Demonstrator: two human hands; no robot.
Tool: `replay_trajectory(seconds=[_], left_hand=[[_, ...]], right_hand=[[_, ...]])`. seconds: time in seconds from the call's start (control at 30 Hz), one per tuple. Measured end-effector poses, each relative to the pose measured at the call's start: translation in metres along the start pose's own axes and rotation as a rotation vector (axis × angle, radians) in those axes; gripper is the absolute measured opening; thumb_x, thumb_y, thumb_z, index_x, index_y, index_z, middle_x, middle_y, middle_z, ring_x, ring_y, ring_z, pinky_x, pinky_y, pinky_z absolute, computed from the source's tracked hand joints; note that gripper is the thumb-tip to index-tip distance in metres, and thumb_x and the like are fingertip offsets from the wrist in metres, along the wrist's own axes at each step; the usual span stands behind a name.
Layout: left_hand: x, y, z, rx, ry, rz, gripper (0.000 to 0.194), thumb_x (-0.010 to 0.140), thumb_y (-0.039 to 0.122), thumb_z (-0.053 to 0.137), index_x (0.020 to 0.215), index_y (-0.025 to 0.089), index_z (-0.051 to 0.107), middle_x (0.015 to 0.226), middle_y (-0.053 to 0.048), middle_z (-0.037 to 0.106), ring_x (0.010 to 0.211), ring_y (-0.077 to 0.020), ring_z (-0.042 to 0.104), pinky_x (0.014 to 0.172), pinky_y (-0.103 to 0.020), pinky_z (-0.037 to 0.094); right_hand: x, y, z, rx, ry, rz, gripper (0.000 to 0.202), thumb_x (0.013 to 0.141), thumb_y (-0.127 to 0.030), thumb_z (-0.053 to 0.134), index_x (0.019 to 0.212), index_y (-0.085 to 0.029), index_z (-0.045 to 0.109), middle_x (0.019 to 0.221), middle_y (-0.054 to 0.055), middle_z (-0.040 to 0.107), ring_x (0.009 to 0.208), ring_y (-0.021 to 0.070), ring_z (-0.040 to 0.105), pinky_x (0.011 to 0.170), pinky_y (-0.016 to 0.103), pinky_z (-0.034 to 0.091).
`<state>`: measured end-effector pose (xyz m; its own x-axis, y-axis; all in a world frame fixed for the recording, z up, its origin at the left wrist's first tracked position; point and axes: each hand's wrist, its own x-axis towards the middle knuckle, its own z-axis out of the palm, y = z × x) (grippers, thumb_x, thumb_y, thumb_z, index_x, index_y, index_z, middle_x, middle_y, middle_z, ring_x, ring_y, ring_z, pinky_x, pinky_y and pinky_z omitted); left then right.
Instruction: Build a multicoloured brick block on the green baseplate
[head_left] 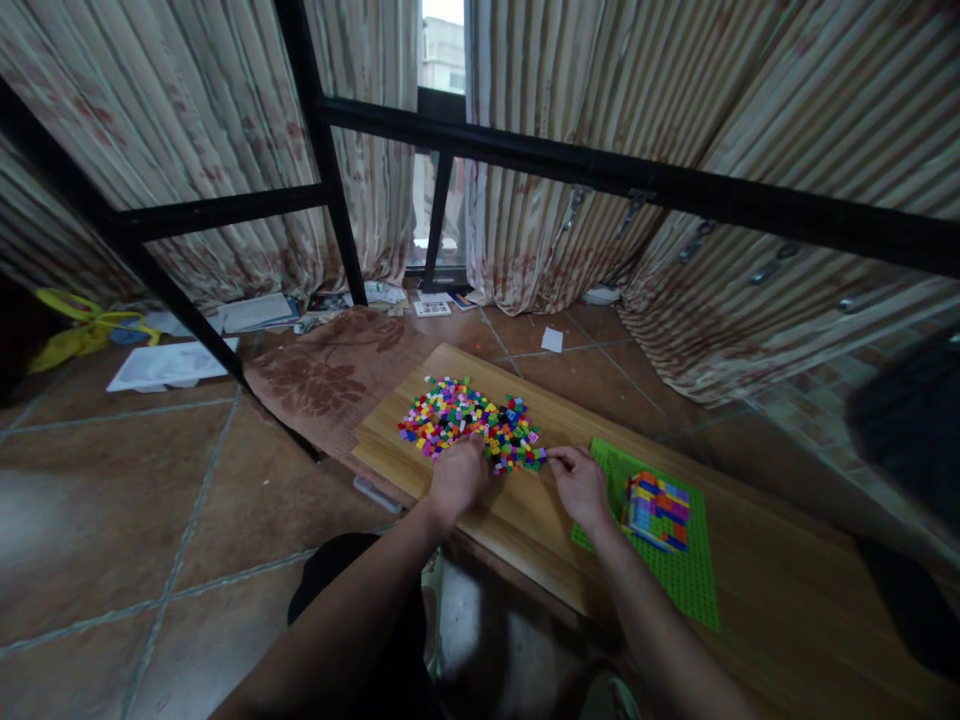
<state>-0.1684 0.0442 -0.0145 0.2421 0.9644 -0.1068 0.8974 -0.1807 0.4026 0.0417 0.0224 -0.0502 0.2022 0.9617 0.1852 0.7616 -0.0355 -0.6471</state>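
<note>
Wooden table (772,560) is topped by a green plate (690,585), a brick heap (461,408) and, on the plate, a block (661,515). At the heap, the left hand (459,475) is placed, grip unseen; the right hand (580,482) is narrowed, any hold unclear.

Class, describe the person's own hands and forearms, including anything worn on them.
The left hand and right hand are ungloved. The left forearm and right forearm narrow toward the wrists, with no sleeve, watch or bracelet visible. Any rings are too small to tell.
</note>
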Motion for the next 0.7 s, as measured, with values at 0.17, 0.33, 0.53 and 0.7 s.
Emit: replay_trajectory(seconds=[0.17,0.33,0.53,0.7], left_hand=[[-0.001,-0.001,0.000,-0.045,0.043,0.000,0.018,0.086,0.018,0.044,0.096,0.017,0.059,0.094,-0.009,0.068,0.090,-0.0202,0.065,0.078,-0.027,0.047],[0.000,0.002,-0.001,-0.046,0.032,-0.001,0.017,0.086,0.019,0.045,0.095,0.017,0.060,0.093,-0.009,0.068,0.089,-0.0212,0.065,0.077,-0.028,0.046],[0.001,0.008,-0.005,-0.088,0.095,0.022,0.019,0.087,0.022,0.046,0.095,0.019,0.062,0.088,-0.007,0.069,0.083,-0.0206,0.065,0.075,-0.029,0.047],[-0.005,0.029,-0.003,-0.428,0.119,0.264,0.022,0.087,0.021,0.049,0.103,0.020,0.064,0.095,-0.004,0.069,0.082,-0.0154,0.064,0.078,-0.025,0.048]], right_hand=[[0.002,-0.002,-0.001,0.028,-0.053,-0.038,0.031,0.082,-0.024,0.048,0.106,-0.019,0.067,0.101,0.006,0.060,0.082,0.0168,0.060,0.080,0.033,0.048],[0.011,-0.011,-0.005,-0.005,-0.130,-0.090,0.027,0.080,-0.019,0.051,0.099,-0.023,0.070,0.099,0.005,0.059,0.086,0.0177,0.059,0.085,0.033,0.045],[0.000,-0.013,-0.010,0.026,-0.090,-0.073,0.022,0.084,-0.026,0.049,0.096,-0.020,0.067,0.094,0.007,0.062,0.089,0.0198,0.059,0.085,0.035,0.046],[-0.038,-0.021,-0.013,0.486,0.026,0.127,0.028,0.085,-0.039,0.053,0.104,-0.021,0.063,0.094,0.004,0.067,0.080,0.0171,0.060,0.077,0.034,0.050]])
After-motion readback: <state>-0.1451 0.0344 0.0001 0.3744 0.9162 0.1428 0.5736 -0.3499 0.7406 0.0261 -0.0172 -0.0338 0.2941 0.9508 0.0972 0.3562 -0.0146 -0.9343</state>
